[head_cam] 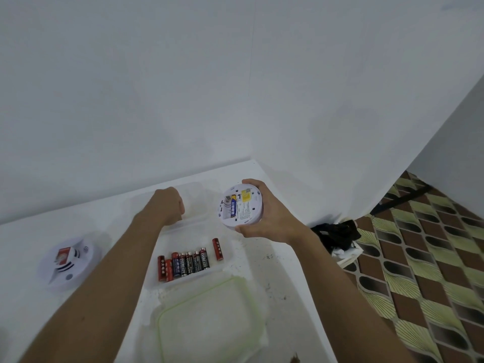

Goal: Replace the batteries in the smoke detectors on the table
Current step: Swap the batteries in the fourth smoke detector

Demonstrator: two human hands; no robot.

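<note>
The right hand (264, 213) grips a round smoke detector (239, 205) above the surface (288, 271), back facing up, with a blue battery (233, 208) in its slot. The left hand (167, 205) is curled over a clear tub (201, 195); whether it holds anything, I cannot tell. Loose batteries (188, 263) lie in a tray (228, 258) nearby, and a second detector (69, 263) rests far left.

Matt white plastic detector (239, 205); translucent plastic tray (227, 254); glossy batteries (188, 263)

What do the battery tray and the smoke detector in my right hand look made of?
The tray looks like clear, faintly frosted plastic: the white table shows through it. The smoke detector looks like matte white moulded plastic, given its shaped battery bay.
</note>
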